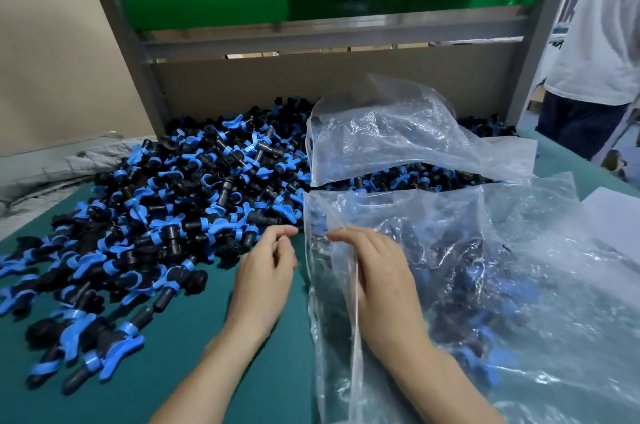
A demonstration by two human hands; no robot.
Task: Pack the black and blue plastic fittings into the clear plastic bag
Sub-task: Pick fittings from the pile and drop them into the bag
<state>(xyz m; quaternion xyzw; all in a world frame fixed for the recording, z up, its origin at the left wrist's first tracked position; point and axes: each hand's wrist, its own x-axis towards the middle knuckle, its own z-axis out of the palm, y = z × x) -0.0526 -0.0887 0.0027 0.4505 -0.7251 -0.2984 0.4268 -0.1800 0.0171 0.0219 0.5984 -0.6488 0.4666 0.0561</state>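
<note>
Fittings: heaped on mat, left of bag; some already inside. Right hand: fingers straight, together, flat on bag near its edge. Left hand: curled beside that edge; cannot tell if pinching. Risk: limp film sags shut, fittings spill back onto mat.

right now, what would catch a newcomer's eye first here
The big heap of black and blue fittings spread over the left and middle of the green table. Next, the crinkled clear bag on the right, some fittings already inside, with the left hand just beside its edge and the right hand at it.
</note>
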